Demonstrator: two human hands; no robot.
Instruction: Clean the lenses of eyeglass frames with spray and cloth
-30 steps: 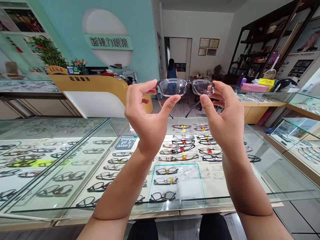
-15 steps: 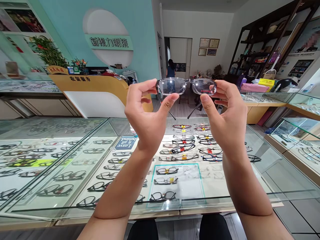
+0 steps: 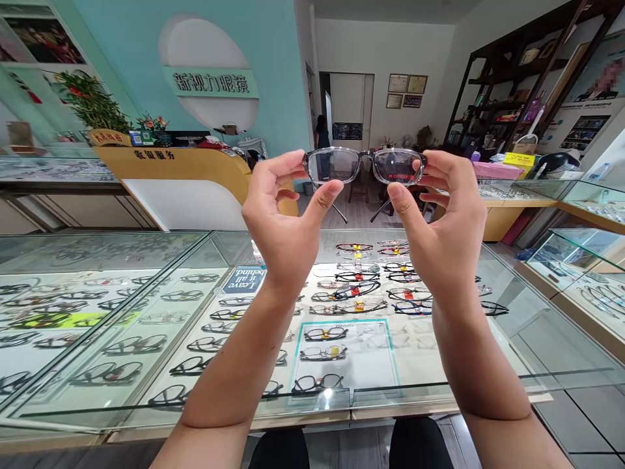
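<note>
A pair of eyeglasses (image 3: 365, 156) with a dark, partly clear frame is held up in front of me at about eye level. My left hand (image 3: 286, 212) pinches its left end between thumb and fingers. At the other end, my right hand (image 3: 439, 218) grips the rim and hinge area the same way. Red lettering marks the right lens. The temples hang down and away behind the lenses, their tips showing between my hands. Below, several rows of eyeglasses (image 3: 359, 286) lie inside a glass display case (image 3: 439, 384).
A wooden reception counter (image 3: 195, 170) stands beyond the case on the left. Another glass case (image 3: 581, 260) is on the right. A person (image 3: 321, 133) stands by the back doorway. Dark shelves (image 3: 493, 98) line the right wall. A blue printed card (image 3: 244, 280) sits in the case.
The eyeglasses have tilted slightly between my hands, with the temple tips now higher and closer to the lenses. The person at the back has moved left towards the doorway.
</note>
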